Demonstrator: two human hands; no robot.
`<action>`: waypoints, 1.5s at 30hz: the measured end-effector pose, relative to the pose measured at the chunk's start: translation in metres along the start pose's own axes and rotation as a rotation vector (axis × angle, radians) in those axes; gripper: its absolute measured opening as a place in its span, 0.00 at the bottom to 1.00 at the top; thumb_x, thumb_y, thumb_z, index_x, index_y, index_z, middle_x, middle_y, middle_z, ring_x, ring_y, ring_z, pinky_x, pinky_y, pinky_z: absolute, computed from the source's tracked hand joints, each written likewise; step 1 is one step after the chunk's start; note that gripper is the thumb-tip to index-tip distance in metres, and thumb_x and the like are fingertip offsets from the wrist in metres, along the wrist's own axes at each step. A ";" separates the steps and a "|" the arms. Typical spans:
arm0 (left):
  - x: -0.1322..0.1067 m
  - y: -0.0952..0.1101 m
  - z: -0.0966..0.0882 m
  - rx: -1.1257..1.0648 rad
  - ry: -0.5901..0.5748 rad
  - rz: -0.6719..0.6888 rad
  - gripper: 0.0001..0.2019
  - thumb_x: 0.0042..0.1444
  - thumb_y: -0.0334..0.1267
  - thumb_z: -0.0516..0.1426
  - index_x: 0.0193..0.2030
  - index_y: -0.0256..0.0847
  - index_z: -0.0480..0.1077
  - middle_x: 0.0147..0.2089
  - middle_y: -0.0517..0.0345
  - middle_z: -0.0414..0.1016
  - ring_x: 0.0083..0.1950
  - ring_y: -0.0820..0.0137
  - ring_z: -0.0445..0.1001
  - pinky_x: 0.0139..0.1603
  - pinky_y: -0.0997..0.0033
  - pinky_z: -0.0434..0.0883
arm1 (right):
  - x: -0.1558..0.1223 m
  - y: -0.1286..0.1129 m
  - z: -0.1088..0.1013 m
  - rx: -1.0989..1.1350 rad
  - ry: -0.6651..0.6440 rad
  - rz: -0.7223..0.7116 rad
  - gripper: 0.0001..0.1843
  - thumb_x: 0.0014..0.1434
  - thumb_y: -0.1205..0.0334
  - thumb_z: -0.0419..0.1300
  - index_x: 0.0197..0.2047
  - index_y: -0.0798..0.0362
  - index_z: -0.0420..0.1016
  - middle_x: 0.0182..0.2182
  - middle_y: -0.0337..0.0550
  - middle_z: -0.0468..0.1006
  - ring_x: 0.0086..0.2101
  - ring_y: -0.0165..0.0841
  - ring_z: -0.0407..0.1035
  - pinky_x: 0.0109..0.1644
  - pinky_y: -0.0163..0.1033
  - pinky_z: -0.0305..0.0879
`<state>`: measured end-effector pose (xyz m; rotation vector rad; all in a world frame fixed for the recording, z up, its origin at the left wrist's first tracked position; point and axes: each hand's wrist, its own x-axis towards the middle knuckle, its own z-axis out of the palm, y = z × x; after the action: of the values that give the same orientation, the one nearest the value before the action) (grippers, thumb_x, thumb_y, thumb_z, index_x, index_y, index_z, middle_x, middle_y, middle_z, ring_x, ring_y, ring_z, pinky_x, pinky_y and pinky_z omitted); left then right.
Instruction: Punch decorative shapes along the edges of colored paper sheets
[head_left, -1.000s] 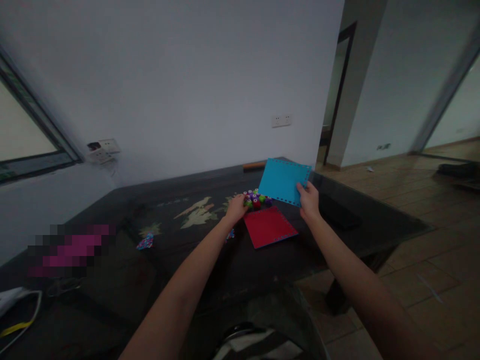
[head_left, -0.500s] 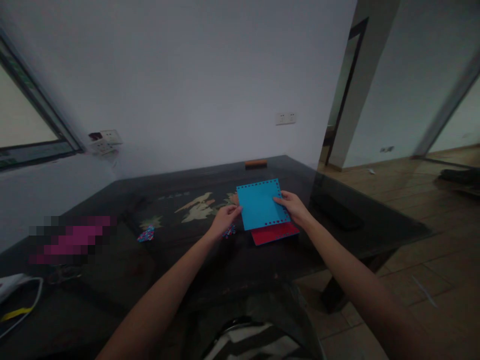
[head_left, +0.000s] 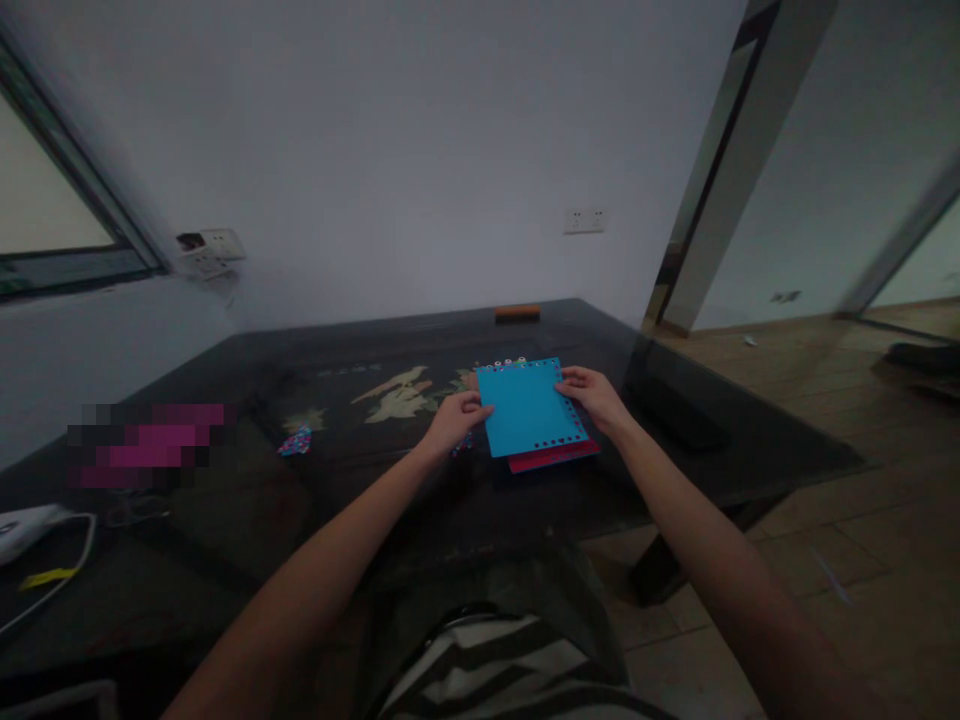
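Note:
Between my hands is a blue square sheet (head_left: 529, 408) with small holes punched along its top, right and lower edges. My left hand (head_left: 455, 418) pinches its left edge, and my right hand (head_left: 594, 395) grips its right edge with the thumb on top. Beneath it a red sheet (head_left: 555, 457) shows along the lower side, the rest of it covered. Small pale rings show along the top edge of the blue sheet. A little heap of pink and blue bits (head_left: 463, 444) lies beside my left hand, partly hidden by it.
On the dark table (head_left: 420, 500) another heap of pink and blue bits (head_left: 295, 441) lies to the left. An orange-brown block (head_left: 517, 313) stands near the wall, a dark flat object (head_left: 679, 412) at the right. A white device with a cable (head_left: 34, 530) lies far left.
The blue sheet has come down closer over the red sheet, so less red shows. Both hands keep their hold on the blue sheet. The camera view has shifted slightly.

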<state>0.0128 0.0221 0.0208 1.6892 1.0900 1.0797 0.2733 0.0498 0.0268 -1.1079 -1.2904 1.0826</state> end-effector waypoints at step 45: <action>-0.030 0.008 0.022 0.932 -0.331 0.174 0.26 0.59 0.50 0.53 0.61 0.41 0.63 0.66 0.43 0.60 0.65 0.53 0.61 0.63 0.57 0.59 | 0.015 0.019 -0.021 -0.490 0.094 0.085 0.18 0.47 0.72 0.65 0.44 0.56 0.73 0.22 0.36 0.73 0.21 0.28 0.65 0.26 0.34 0.63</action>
<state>0.0281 -0.0125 0.0155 2.6057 1.3333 0.3292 0.2950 0.0675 0.0106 -1.5691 -1.4849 0.7792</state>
